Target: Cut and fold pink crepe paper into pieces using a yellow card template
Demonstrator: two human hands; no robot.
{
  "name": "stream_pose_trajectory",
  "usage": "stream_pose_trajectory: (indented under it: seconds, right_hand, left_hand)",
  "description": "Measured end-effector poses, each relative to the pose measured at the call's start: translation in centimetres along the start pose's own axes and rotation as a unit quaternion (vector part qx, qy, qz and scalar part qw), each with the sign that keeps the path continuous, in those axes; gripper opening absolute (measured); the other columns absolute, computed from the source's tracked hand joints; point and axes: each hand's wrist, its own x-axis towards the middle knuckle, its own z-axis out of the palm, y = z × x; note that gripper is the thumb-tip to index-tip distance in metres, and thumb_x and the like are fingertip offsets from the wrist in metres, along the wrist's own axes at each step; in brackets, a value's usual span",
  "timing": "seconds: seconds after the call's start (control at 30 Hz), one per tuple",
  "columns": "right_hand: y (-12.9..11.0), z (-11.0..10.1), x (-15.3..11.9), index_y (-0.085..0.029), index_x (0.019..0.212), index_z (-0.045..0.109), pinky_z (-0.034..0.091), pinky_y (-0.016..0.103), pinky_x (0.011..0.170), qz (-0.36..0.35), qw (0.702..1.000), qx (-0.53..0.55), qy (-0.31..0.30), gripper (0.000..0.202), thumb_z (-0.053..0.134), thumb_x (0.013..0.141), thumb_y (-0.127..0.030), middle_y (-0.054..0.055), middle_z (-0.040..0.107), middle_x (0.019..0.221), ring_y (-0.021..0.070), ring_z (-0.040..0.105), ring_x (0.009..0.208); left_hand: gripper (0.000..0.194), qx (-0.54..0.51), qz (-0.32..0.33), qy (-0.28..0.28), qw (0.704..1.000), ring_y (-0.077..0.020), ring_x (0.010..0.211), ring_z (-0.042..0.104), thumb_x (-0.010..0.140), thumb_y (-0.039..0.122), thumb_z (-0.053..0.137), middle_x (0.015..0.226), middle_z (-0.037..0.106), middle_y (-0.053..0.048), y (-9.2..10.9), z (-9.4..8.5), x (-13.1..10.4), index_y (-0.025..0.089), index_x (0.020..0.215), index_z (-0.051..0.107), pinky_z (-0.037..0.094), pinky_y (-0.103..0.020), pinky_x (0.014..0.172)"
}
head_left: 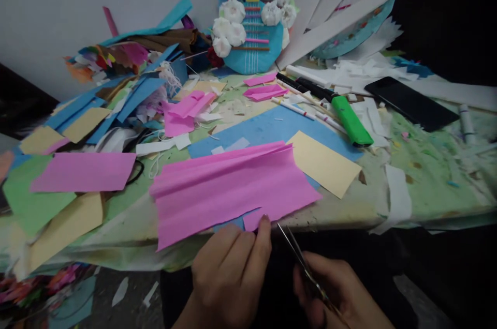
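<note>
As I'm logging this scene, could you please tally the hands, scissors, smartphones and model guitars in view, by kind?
Hands, left hand and right hand: 2
Scissors: 1 pair
Smartphone: 1
Model guitar: 1
Total: 5

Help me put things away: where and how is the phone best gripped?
Probably pinch the phone across its two long edges near the right end, coming from above on the near side. It is a thin slab lying flat, that end angles towards you, and white scraps crowd its left side.
</note>
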Motion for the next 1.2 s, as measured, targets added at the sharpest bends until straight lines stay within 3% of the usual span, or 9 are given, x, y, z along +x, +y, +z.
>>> stream_pose_trajectory:
  seconds: [0.23, 0.33, 0.4, 0.47, 0.53, 0.6, 1.0, 1.07, 1.2]
  right_hand:
    - [0.7, -0.2, -0.2, -0.016, 0.072, 0.049, 0.028, 0.018, 0.046, -0.004, 1.0, 0.023, -0.004, 0.072, 0.056, 0.059, -0.086, -0.004, 0.04, 0.057, 0.006, 0.034, 0.049]
    - [0.5, -0.2, -0.5, -0.016, 0.071, 0.05, 0.028, 0.019, 0.047, -0.017, 0.999, 0.013, 0.037, 0.069, 0.056, 0.062, -0.084, -0.003, 0.041, 0.058, 0.0072, 0.035, 0.052]
    - [0.4, -0.3, -0.5, -0.016, 0.071, 0.051, 0.03, 0.019, 0.048, -0.027, 0.999, 0.004, 0.043, 0.067, 0.058, 0.063, -0.082, -0.002, 0.044, 0.059, 0.0077, 0.037, 0.053]
    - [0.6, -0.5, -0.5, -0.016, 0.071, 0.051, 0.03, 0.02, 0.048, -0.024, 0.999, 0.017, 0.028, 0.068, 0.058, 0.062, -0.083, -0.001, 0.047, 0.062, 0.0075, 0.038, 0.053]
    - [0.9, -0.8, -0.5, -0.016, 0.072, 0.052, 0.028, 0.02, 0.047, -0.016, 0.999, 0.038, 0.01, 0.071, 0.057, 0.06, -0.085, 0.0, 0.05, 0.063, 0.0071, 0.039, 0.051]
    - [1.3, -1.0, -0.5, -0.016, 0.073, 0.053, 0.027, 0.021, 0.046, -0.015, 0.999, 0.046, 0.007, 0.071, 0.058, 0.059, -0.085, 0.0, 0.049, 0.062, 0.0067, 0.039, 0.05]
    - [1.5, -1.5, -0.8, -0.015, 0.073, 0.057, 0.029, 0.021, 0.047, -0.029, 0.998, 0.055, 0.009, 0.067, 0.063, 0.06, -0.081, 0.001, 0.052, 0.063, 0.0066, 0.042, 0.05]
    - [1.6, -1.6, -0.8, -0.015, 0.073, 0.058, 0.028, 0.02, 0.046, -0.034, 0.998, 0.052, 0.014, 0.066, 0.062, 0.061, -0.08, 0.0, 0.051, 0.061, 0.0064, 0.041, 0.051]
    - [2.3, -1.8, -0.7, -0.014, 0.073, 0.059, 0.029, 0.019, 0.045, -0.057, 0.997, 0.037, 0.026, 0.068, 0.061, 0.06, -0.081, -0.001, 0.049, 0.059, 0.0059, 0.04, 0.051]
  left_hand:
    - [0.022, -0.092, -0.093, 0.029, 0.991, -0.0171, 0.064, 0.071, 0.08, 0.003, 0.058, 0.083, 0.077, -0.009, 2.3, 0.5, -1.4, 0.012, 0.099, 0.067, 0.058, -0.024, 0.057]
    - [0.018, -0.189, -0.241, 0.006, 0.952, -0.0172, 0.065, 0.073, 0.08, 0.011, 0.063, 0.083, 0.077, -0.003, 4.0, 0.6, -1.4, 0.02, 0.092, 0.071, 0.059, -0.023, 0.059]
    - [0.009, -0.32, -0.425, 0.014, 0.846, -0.0145, 0.055, 0.069, 0.079, 0.02, 0.066, 0.067, 0.074, 0.0, 5.3, 0.8, -1.4, 0.023, 0.073, 0.071, 0.055, -0.021, 0.053]
    - [0.014, -0.455, -0.58, 0.022, 0.675, -0.0108, 0.045, 0.061, 0.077, 0.029, 0.07, 0.055, 0.067, 0.0, 6.2, 1.2, -1.2, 0.02, 0.066, 0.069, 0.047, -0.017, 0.043]
    - [0.02, -0.547, -0.649, 0.039, 0.527, -0.0095, 0.046, 0.058, 0.073, 0.037, 0.073, 0.062, 0.068, -0.004, 6.5, 1.6, -0.8, 0.017, 0.074, 0.07, 0.04, -0.015, 0.04]
    - [0.026, -0.594, -0.659, 0.063, 0.457, -0.0106, 0.051, 0.06, 0.072, 0.039, 0.074, 0.073, 0.069, -0.007, 6.3, 2.0, -0.3, 0.015, 0.08, 0.069, 0.04, -0.016, 0.04]
    - [0.012, -0.652, -0.656, 0.131, 0.356, -0.0083, 0.057, 0.054, 0.072, 0.027, 0.073, 0.062, 0.062, 0.001, 6.9, 4.1, 0.9, 0.016, 0.071, 0.068, 0.045, -0.019, 0.056]
    - [0.01, -0.656, -0.642, 0.146, 0.369, -0.0074, 0.056, 0.054, 0.072, 0.025, 0.074, 0.062, 0.063, 0.001, 7.0, 4.5, 0.8, 0.017, 0.069, 0.069, 0.045, -0.018, 0.055]
    - [0.01, -0.633, -0.599, 0.181, 0.456, -0.0063, 0.052, 0.056, 0.073, 0.022, 0.073, 0.057, 0.063, 0.002, 7.1, 5.5, -0.1, 0.018, 0.065, 0.069, 0.046, -0.016, 0.052]
